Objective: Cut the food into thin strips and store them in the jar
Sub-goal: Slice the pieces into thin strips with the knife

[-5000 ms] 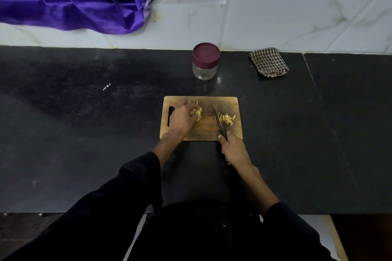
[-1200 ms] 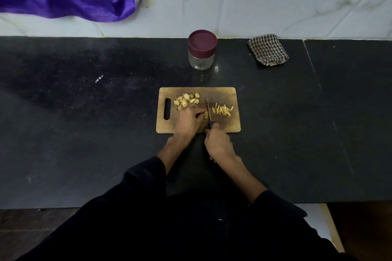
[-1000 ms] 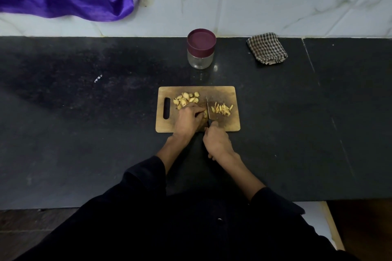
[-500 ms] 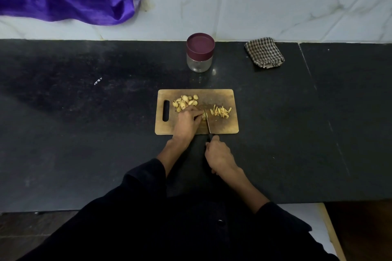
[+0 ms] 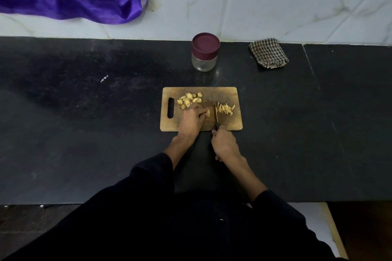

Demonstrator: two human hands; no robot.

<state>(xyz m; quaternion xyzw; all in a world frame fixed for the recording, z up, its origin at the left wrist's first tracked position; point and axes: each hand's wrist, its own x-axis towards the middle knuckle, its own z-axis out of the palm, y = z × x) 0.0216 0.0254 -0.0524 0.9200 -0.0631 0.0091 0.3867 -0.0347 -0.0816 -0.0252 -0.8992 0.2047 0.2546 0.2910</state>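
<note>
Jar (image 5: pixel 205 52) on black counter (image 5: pixel 84 123), marble wall (image 5: pixel 297 2).

Cutting board (image 5: pixel 229 95) sits mid-counter (image 5: pixel 84 133), jar (image 5: pixel 205 53) right behind it and a folded cloth (image 5: pixel 268 53) off to the jar's right. On the board, uncut pieces (image 5: pixel 189 99) lie left, strips (image 5: pixel 225 108) right, knife (image 5: pixel 216 113) between.
</note>
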